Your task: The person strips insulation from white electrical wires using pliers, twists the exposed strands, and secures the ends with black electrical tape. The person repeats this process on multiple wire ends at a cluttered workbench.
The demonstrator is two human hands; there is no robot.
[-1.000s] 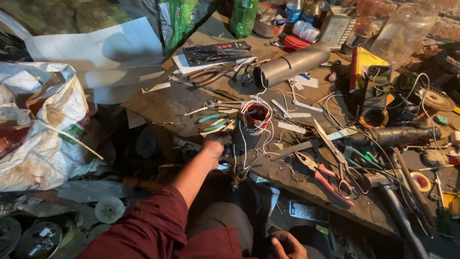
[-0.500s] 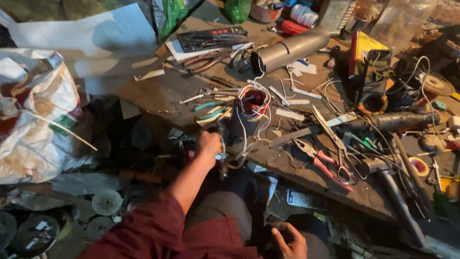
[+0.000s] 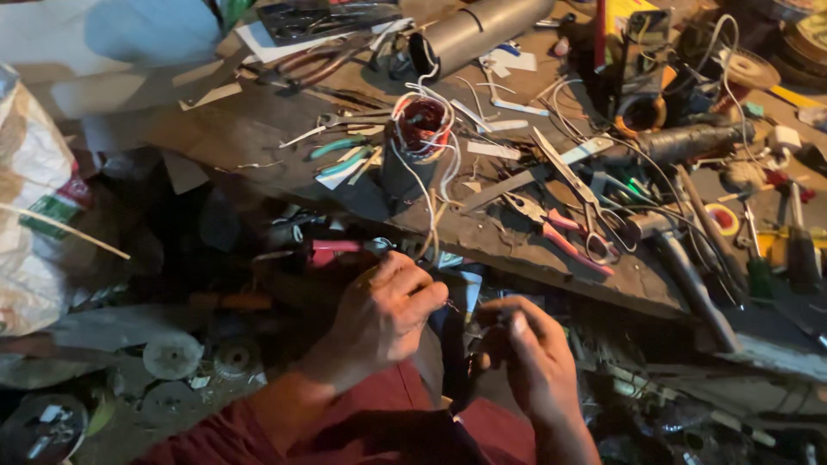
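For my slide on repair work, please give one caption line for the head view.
Both hands, left hand and right hand, pinch thin wires below a cluttered workbench holding a copper-wound coil.

Pliers, scissors and loose wires crowd the bench beyond both hands.

We are in a cramped repair workshop. A worn wooden surface carries a wound motor coil trailing white wires. Right of the coil lie pink-handled pliers, scissors and screwdrivers; behind it rests a grey metal tube; below it, scrap discs litter the floor.
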